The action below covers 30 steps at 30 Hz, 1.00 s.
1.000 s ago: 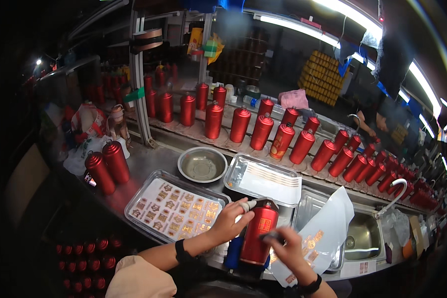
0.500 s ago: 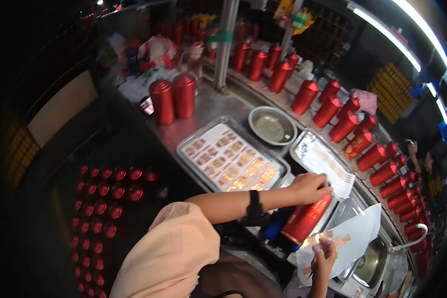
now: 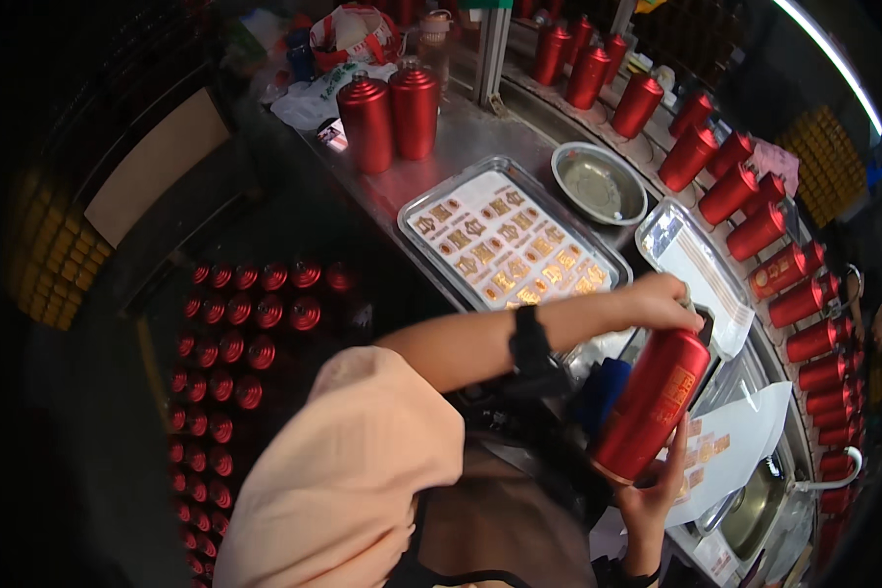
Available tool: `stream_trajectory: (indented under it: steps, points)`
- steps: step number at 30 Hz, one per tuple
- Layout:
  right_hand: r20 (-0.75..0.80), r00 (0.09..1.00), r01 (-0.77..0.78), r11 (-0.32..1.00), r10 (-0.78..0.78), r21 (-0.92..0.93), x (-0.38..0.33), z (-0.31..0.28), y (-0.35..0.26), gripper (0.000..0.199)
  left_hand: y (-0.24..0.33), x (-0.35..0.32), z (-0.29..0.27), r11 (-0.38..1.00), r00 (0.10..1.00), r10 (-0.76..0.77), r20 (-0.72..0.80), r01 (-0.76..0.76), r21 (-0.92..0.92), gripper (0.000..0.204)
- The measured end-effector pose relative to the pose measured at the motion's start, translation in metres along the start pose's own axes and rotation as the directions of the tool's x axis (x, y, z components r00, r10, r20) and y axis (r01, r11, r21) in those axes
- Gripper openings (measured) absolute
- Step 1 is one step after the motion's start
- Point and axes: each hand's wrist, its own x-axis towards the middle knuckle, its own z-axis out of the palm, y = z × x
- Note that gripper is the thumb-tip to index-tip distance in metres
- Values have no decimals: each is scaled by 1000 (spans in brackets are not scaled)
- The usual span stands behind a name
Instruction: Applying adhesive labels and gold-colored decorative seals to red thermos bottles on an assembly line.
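My left hand (image 3: 664,302) is closed round the top of a red metallic bottle (image 3: 647,407), which tilts with its top up and right. A gold printed decal (image 3: 676,385) shows on the bottle's side. Below, my right hand (image 3: 654,495) cups the lower end, thumb and fingers on opposite sides; some fingertips are hidden. Behind that hand lies a white sheet (image 3: 750,446) carrying gold decals. A metal tray (image 3: 416,238) holds a sheet (image 3: 470,211) with rows of similar gold decals. Something blue (image 3: 608,384) sits under the bottle.
Two red bottles (image 3: 366,127) stand at the bench's far end. A metal bowl (image 3: 593,208) and a smaller tray (image 3: 668,235) lie beyond the decal tray. Many red bottles (image 3: 689,157) line the right ledge, others (image 3: 240,309) the lower left. A sink (image 3: 755,514) with a white faucet (image 3: 838,480) is at right.
My right hand has gone from the white sheet to the bottle's lower end. The bottle has been raised and turned, with my left hand still at its top. The view has shifted.
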Motion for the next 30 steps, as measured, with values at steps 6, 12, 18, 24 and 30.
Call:
stream_trajectory:
  steps: [6, 12, 18, 24, 30]
  points:
    - [330, 936, 209, 949, -125, -235, 35, -1, -18, 94, 67, -115, -84, 1000, 1000, 13, 28, -12, -13, 29]
    - [654, 699, 528, 826, -290, -197, 79, 39, -54, 101, 136, -260, -85, 799, 873, 151, -463, 168, 578, 23]
    - [521, 843, 187, 981, -133, -52, 64, 0, -18, 88, 63, -345, -58, 412, 691, 265, -673, 550, 727, 32]
    - [427, 904, 12, 995, 30, -97, 42, -48, 5, 74, -95, -404, -98, 358, 505, 259, -823, 742, 567, 33]
    - [317, 941, -114, 992, 123, -45, 24, -54, 23, 63, -167, -419, -122, 266, 439, 236, -867, 829, 492, 32]
